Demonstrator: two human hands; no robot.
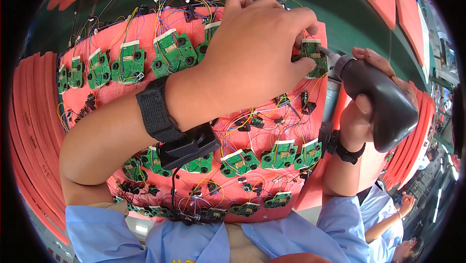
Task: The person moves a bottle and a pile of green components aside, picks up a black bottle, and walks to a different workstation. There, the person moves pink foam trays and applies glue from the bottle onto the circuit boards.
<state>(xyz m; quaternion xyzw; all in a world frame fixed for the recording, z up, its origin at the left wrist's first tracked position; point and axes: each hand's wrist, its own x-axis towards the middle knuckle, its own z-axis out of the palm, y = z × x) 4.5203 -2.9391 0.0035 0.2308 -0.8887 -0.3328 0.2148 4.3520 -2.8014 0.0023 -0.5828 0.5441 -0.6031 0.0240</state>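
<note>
My left hand [257,44] reaches across the pink foam sheet [107,100] to its far right corner. Its thumb and index finger close on the left edge of a green circuit board [318,64]; the other fingertips are partly hidden. In my right hand [353,124] is a black squeeze bottle [381,100], tilted on its side with the fingers wrapped round it. The bottle's pale narrow nozzle [331,55] points left, its tip at the upper right part of that board. Black straps with small black boxes circle both wrists.
Several more green boards [130,64] with coloured wires stand in rows on the foam. Loose wires and small black parts lie between the rows. Stacked pink sheets [36,117] flank the left side, others [410,141] the right. A co-worker in blue [383,214] is at lower right.
</note>
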